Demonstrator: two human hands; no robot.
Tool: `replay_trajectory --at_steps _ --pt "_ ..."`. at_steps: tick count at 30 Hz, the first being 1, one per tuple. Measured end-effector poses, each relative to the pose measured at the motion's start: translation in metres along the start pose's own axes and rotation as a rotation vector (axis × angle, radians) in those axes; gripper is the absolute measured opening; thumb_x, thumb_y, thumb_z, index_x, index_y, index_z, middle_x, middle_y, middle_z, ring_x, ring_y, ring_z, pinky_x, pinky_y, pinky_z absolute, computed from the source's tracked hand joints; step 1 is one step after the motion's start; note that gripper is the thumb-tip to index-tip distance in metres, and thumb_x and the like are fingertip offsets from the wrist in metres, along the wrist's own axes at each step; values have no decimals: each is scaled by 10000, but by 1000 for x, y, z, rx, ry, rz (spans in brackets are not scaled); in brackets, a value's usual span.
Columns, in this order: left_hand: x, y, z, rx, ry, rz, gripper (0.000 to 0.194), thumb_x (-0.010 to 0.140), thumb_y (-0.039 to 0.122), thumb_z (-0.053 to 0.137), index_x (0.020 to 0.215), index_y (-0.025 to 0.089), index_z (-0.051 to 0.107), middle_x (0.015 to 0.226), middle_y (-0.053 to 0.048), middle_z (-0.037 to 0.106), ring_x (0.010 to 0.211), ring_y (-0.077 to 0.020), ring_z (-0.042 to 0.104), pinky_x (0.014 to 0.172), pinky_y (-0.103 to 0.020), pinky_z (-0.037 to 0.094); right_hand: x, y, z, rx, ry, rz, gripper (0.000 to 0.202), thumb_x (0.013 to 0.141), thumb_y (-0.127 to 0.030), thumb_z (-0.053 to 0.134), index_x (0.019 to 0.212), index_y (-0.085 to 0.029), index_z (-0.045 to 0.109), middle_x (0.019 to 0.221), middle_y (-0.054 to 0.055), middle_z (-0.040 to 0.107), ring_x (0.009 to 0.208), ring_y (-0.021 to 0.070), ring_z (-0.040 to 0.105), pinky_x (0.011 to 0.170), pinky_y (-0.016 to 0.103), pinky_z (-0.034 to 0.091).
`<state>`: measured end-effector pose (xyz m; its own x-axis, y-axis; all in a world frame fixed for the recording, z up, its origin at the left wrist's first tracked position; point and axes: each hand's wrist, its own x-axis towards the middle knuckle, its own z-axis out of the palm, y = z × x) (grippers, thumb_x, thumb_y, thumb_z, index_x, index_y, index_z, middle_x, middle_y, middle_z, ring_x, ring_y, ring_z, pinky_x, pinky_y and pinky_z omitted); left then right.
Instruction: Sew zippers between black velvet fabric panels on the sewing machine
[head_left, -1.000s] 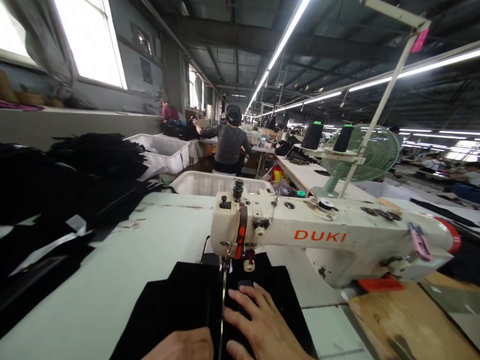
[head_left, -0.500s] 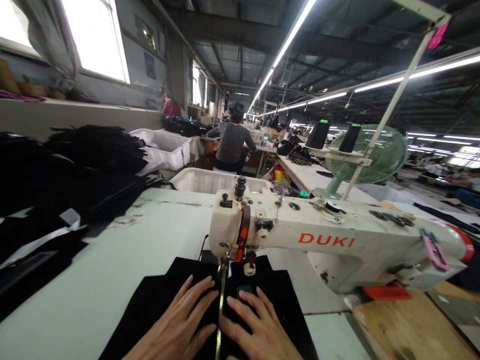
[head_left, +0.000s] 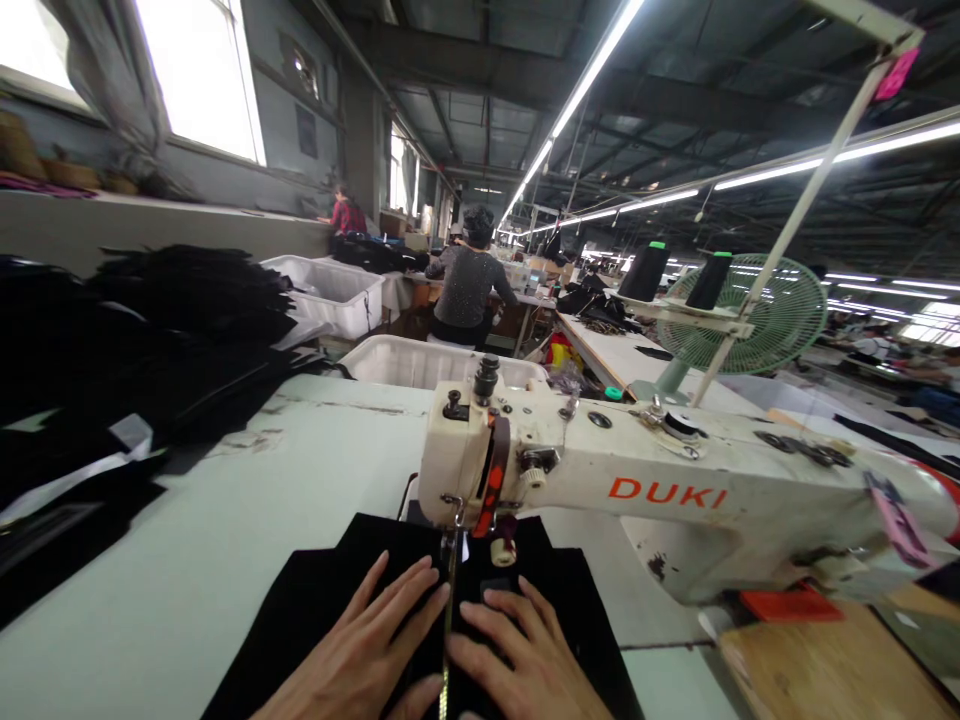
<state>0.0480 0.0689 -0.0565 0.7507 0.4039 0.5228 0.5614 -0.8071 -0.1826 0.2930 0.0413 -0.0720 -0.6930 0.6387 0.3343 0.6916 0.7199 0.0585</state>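
Note:
Black fabric [head_left: 300,600] lies flat on the pale green table, its far edge beneath the head of a white sewing machine [head_left: 570,470]. A gold-toned zipper [head_left: 448,640] runs down the middle of the fabric, up to the presser foot [head_left: 451,540]. My left hand [head_left: 375,640] rests on the cloth left of the zipper, fingers spread and palm down. On the zipper's right, my right hand [head_left: 517,645] lies flat with its fingers apart. Both hands press on the fabric close to the zipper and hold nothing.
Black fabric pieces [head_left: 187,310] are piled at the left. White bins [head_left: 405,362] stand behind the table. A person [head_left: 469,280] sits ahead, back turned. Thread cones [head_left: 645,272] and a green fan [head_left: 784,315] stand at the right, near a wooden board [head_left: 810,660].
The view has shifted slightly, so the machine appears a little further right. My left fingertips now reach closer to the zipper, covering part of it. The fabric looks almost unmoved.

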Motion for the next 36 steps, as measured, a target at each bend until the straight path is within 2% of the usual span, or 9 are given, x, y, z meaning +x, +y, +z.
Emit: replay_trajectory --at_steps 3,6,9,12,17,22,26,33,36 --pt "7 2 -6 94 -38 58 478 900 401 607 1275 106 637 1258 -142 691 1119 -313 684 896 -448 592 6 0 -3 85 -54 152 561 898 -290 620 1434 -226 470 1465 46 546 1326 257 533 1114 509 442" --pt "7 2 -8 151 -55 101 486 889 430 603 1255 115 651 1240 -139 700 1077 -313 706 832 -442 620 7 1 3 90 -101 135 642 873 -222 593 1488 -206 409 1535 44 440 1401 248 445 1134 502 408" --pt "3 -1 -5 173 -72 123 513 886 441 605 1278 111 634 1250 -136 692 1091 -313 700 813 -435 626 6 4 11 48 -99 60 642 857 -222 602 1473 -177 430 1502 70 477 1369 261 486 1101 502 445" --pt "-1 -4 2 148 -75 126 545 910 446 590 1330 99 591 1281 -143 674 1131 -300 682 848 -422 615 7 6 15 -2 -34 14 628 838 -224 619 1443 -163 459 1436 97 561 1289 278 572 1038 500 508" --pt "-9 -7 18 10 -62 55 591 959 440 554 1454 126 474 1386 -135 603 1282 -275 576 1045 -425 495 10 5 13 -34 35 30 636 767 -259 701 1370 -176 517 1196 116 717 1093 299 691 955 508 569" --pt "-20 -9 29 -43 19 42 677 977 495 495 1544 162 333 1455 -113 540 1342 -277 513 1114 -465 412 11 5 13 -56 75 16 647 753 -276 723 1356 -166 516 1165 117 724 1053 303 702 934 496 586" --pt "-18 -10 26 12 -36 61 657 987 496 485 1525 139 364 1443 -113 552 1346 -259 510 1128 -467 382 10 6 12 -58 80 12 623 766 -279 712 1349 -170 522 1180 105 722 1052 292 701 942 492 586" --pt "-19 -15 31 96 48 152 635 978 447 481 1507 107 395 1428 -111 563 1318 -247 541 1087 -416 436 10 5 13 -85 129 -7 566 792 -273 674 1330 -166 535 1209 73 720 1052 277 702 907 475 615" --pt "-20 -14 29 80 -5 120 611 979 407 492 1512 127 388 1446 -95 546 1348 -231 508 1122 -413 392 10 4 15 -88 156 1 562 796 -277 667 1331 -169 534 1211 62 720 1042 272 703 895 470 622"
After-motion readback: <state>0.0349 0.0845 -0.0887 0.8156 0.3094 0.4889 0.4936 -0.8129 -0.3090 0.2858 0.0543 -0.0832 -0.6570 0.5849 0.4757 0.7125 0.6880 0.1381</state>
